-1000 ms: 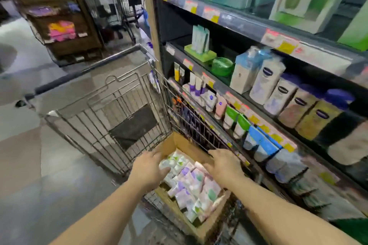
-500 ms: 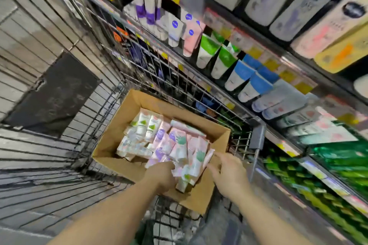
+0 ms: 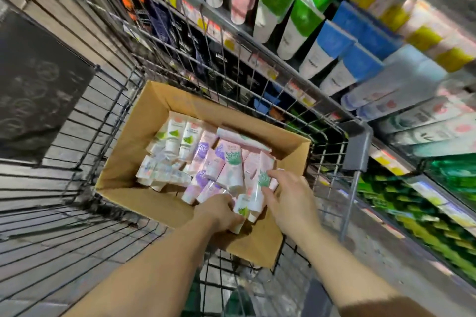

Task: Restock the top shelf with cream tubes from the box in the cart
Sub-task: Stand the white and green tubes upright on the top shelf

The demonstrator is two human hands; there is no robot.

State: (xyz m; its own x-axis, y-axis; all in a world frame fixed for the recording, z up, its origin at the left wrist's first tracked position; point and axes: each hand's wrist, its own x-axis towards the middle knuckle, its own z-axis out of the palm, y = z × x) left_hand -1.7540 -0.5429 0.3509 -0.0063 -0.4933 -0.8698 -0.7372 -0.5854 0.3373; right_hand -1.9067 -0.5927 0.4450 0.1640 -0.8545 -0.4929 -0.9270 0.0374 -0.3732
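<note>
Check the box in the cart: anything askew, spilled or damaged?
Nothing spilled or damaged. The cream tubes lie jumbled at mixed angles inside the cardboard box, not in rows. Both hands reach in: left hand, right hand.

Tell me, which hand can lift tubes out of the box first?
Probably the left hand: its fingers already curl around tubes at the near end of the box. The right hand only lies spread against a green-print tube.
</note>
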